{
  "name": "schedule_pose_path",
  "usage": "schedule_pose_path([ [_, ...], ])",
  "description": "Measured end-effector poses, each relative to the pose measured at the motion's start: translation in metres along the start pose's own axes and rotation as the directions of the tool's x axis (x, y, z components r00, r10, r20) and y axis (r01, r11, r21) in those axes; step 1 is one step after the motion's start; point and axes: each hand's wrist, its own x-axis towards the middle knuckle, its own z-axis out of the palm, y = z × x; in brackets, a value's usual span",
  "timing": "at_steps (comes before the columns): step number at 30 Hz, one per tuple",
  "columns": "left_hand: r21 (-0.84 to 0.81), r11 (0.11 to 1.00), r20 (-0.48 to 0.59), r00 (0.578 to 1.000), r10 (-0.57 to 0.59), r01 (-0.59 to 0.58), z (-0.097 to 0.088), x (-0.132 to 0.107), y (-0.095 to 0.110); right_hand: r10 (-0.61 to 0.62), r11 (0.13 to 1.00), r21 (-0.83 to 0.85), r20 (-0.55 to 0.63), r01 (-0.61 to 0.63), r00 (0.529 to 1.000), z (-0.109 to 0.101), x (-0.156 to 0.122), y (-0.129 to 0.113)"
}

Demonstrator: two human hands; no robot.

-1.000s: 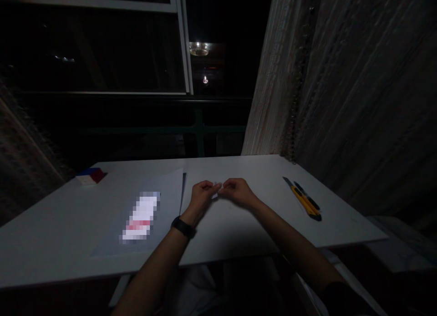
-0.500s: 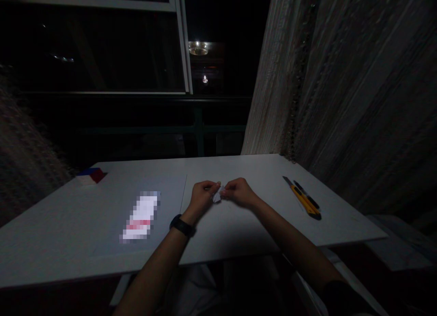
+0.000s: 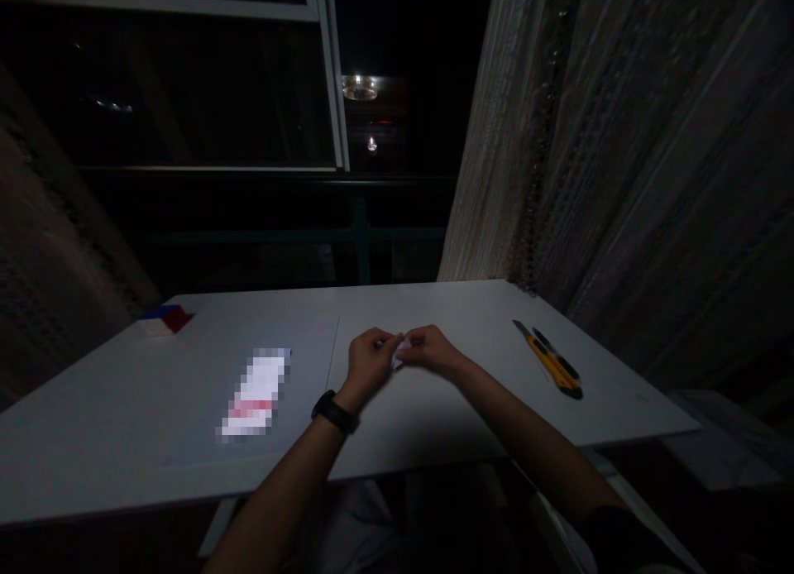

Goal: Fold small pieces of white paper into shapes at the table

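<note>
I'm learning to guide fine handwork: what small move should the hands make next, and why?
Perhaps the right hand should press gently on the small white piece while the left hand steadies it: both hands' fingertips meet close together around it, so one can brace against the other.

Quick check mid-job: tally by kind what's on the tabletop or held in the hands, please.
Small white piece, held: 1
Yellow cutter: 1
Dark pen: 1
Blue, red and white block: 1
Large pale sheet: 1
Bright pixelated item: 1
Total: 6
</note>
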Motion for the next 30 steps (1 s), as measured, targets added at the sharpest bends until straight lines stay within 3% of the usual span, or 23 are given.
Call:
schedule_pose_path([
  [4, -0.035, 0.999, 0.021, 0.999, 0.034, -0.033, 0.001, -0.001, 0.004, 0.012, 1.000, -0.018, -0.095, -0.014, 0.995, 0.005, 0.001, 0.001],
  [8, -0.111, 0.994, 0.048, 0.999, -0.016, 0.021, 0.000, -0.001, 0.008, 0.034, 0.999, -0.033, -0.152, -0.039, 0.988, 0.007, 0.001, 0.000],
  [14, -0.163, 0.985, 0.083, 0.996, -0.039, 0.053, 0.001, -0.002, 0.005, 0.072, 0.995, -0.057, -0.107, -0.078, 0.992, 0.007, 0.002, 0.000],
  [23, 0.077, 0.996, 0.056, 0.997, 0.044, -0.049, 0.000, -0.004, 0.004, -0.012, 0.979, -0.201, -0.092, -0.007, 0.996, 0.005, 0.002, 0.007],
  [30, 0.090, 0.996, 0.068, 0.997, 0.021, -0.027, -0.001, -0.003, 0.004, -0.022, 0.983, -0.183, -0.203, -0.016, 0.979, 0.010, 0.006, 0.011],
])
